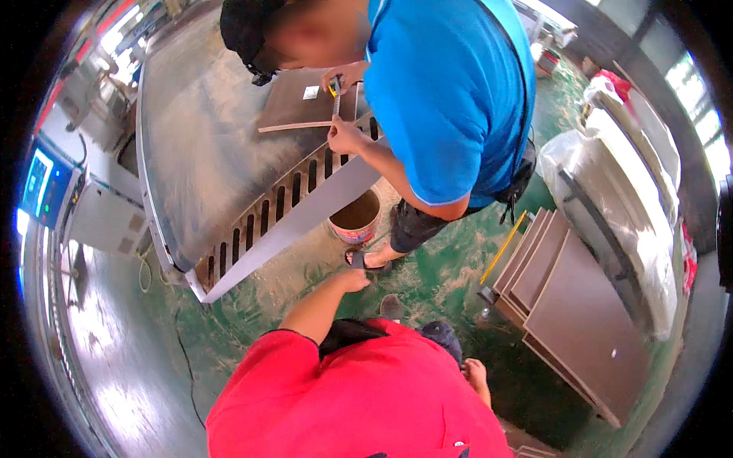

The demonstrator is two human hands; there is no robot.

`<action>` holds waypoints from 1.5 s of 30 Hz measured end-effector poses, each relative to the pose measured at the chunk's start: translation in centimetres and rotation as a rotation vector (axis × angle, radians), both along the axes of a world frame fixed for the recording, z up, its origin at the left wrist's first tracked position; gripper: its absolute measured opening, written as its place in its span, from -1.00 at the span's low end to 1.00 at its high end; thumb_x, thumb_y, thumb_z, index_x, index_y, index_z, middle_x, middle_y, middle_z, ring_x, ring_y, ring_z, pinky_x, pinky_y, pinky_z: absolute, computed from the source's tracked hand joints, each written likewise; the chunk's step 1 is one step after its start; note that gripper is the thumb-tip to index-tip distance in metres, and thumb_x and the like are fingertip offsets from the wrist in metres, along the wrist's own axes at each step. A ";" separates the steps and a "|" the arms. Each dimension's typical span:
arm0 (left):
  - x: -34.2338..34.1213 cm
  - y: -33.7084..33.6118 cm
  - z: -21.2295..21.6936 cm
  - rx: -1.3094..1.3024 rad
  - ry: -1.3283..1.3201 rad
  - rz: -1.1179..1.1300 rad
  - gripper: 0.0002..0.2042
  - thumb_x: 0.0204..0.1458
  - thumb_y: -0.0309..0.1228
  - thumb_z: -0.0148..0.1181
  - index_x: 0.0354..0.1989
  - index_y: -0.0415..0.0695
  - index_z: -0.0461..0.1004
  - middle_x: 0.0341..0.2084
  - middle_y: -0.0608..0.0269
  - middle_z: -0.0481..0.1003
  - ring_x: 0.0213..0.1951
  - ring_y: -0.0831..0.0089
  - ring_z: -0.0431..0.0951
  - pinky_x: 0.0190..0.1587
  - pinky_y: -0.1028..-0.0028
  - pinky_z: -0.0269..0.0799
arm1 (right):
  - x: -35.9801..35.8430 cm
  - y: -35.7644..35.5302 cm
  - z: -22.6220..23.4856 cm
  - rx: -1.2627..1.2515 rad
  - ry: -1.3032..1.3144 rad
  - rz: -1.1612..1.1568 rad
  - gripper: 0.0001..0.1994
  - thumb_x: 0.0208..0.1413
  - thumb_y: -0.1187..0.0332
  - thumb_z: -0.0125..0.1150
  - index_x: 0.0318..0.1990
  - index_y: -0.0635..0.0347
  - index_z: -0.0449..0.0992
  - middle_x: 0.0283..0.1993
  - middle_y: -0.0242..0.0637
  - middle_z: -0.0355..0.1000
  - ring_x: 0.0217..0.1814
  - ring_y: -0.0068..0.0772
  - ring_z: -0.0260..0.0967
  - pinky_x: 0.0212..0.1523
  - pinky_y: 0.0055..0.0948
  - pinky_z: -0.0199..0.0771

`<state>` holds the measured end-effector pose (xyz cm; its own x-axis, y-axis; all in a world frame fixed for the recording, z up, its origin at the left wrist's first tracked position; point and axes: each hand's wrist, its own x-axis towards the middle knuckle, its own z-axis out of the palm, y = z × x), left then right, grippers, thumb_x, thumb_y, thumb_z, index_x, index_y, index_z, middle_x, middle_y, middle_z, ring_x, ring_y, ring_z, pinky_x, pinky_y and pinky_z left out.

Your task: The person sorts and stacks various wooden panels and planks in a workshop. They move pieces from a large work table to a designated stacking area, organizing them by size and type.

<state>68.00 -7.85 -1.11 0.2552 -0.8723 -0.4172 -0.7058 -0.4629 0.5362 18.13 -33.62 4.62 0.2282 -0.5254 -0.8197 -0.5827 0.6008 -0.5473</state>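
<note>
Left hand (353, 281) loosely curled, empty, above bucket (356, 217) — right hand (475, 374) empty, at side

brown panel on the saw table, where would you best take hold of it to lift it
Probably the near long edge of the brown panel, the pale strip facing the slotted part of the table. It lies flat, thin and wide, so a two-handed pinch along that edge suits it, coming from the slotted side. The co-worker's hands and tape measure occupy its right end, so grip further left.
</note>
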 end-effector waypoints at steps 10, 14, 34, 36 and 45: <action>-4.5 -18.8 12.1 0.276 0.346 -0.021 -0.52 0.08 0.05 0.01 -0.21 -0.20 0.48 -0.32 -0.05 0.55 -0.30 0.13 0.57 -0.28 0.14 0.44 | 9.3 -16.8 -0.8 -0.042 0.170 0.496 -0.73 0.15 0.31 0.06 -0.03 0.19 0.43 -0.33 -0.26 0.44 -0.50 -0.34 0.39 -0.54 -0.35 0.39; -3.7 -21.7 21.3 0.186 0.356 0.155 -0.46 0.08 0.09 0.03 0.01 -0.14 0.40 -0.09 -0.02 0.50 -0.05 0.08 0.50 -0.04 0.16 0.38 | 16.5 -25.1 -0.6 0.001 0.114 0.549 -0.69 0.16 0.29 0.05 0.02 0.19 0.40 -0.28 -0.23 0.45 -0.46 -0.28 0.42 -0.51 -0.33 0.42; -11.3 -31.2 28.9 -0.295 0.578 1.097 -0.64 0.16 -0.18 0.09 -0.04 -0.23 0.41 -0.18 0.03 0.54 -0.20 0.24 0.58 -0.13 0.35 0.45 | 47.3 -61.7 3.0 -0.049 -0.360 -0.030 -0.34 0.19 -0.07 -0.03 0.36 -0.01 0.05 0.44 -0.22 -0.03 0.43 -0.05 -0.05 0.31 -0.02 -0.01; -10.8 -32.4 29.2 -0.271 0.535 1.075 -0.63 0.16 -0.16 0.09 -0.02 -0.21 0.41 -0.20 0.04 0.54 -0.20 0.25 0.58 -0.13 0.35 0.45 | 52.6 -57.1 7.1 -0.028 -0.443 0.141 -0.49 0.19 0.05 0.04 0.23 0.07 0.27 0.39 -0.22 0.09 0.33 -0.09 0.08 0.25 -0.09 0.12; -8.8 -37.9 24.1 -0.275 0.550 1.042 -0.62 0.16 -0.16 0.06 0.00 -0.18 0.44 -0.16 0.06 0.54 -0.09 0.26 0.55 -0.05 0.39 0.42 | 55.1 -49.7 14.5 0.612 -0.613 0.412 -0.64 0.20 0.13 0.06 -0.06 0.23 0.52 -0.10 -0.20 0.52 -0.15 -0.22 0.47 -0.08 -0.20 0.49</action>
<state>59.20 -45.72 22.99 0.7356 -0.4300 -0.5235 0.2913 -0.4969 0.8175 73.20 -83.30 19.15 0.7800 0.1713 -0.6019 -0.5284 0.6955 -0.4868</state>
